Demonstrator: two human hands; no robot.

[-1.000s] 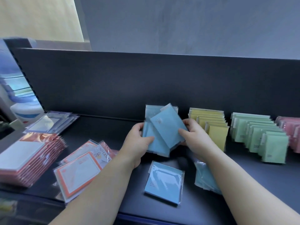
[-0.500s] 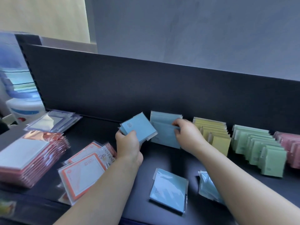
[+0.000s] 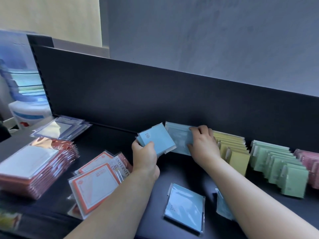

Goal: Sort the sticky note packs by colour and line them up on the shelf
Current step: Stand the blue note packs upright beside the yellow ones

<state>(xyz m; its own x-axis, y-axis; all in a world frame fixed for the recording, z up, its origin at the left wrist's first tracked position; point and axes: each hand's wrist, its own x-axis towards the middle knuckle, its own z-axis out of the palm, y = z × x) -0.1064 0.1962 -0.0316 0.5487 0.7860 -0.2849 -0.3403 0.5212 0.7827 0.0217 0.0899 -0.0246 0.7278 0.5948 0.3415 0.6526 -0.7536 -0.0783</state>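
Black shelf (image 3: 174, 171) boards are filling the foreground under a grey wall. Nearest, at six o'clock, one flat blue pack (image 3: 184, 206) is lying alone. At five o'clock a blue bundle (image 3: 222, 207) is peeking from under the right forearm, its count unclear. At eight o'clock roughly three orange-bordered packs (image 3: 96, 185) are lying fanned, with one red stack (image 3: 34, 166) at nine. Further in, the left hand (image 3: 145, 157) is gripping a small blue stack (image 3: 156, 142), at least two packs, thumb curled over its near edge. At one o'clock the right hand (image 3: 203, 145) is pinching the upright blue packs (image 3: 179, 137) leaning against the back panel (image 3: 138, 100), fingers hooked over their top. Three more rows are standing at two o'clock: yellow row (image 3: 234, 152), green row (image 3: 279, 166), pink row (image 3: 309, 163).
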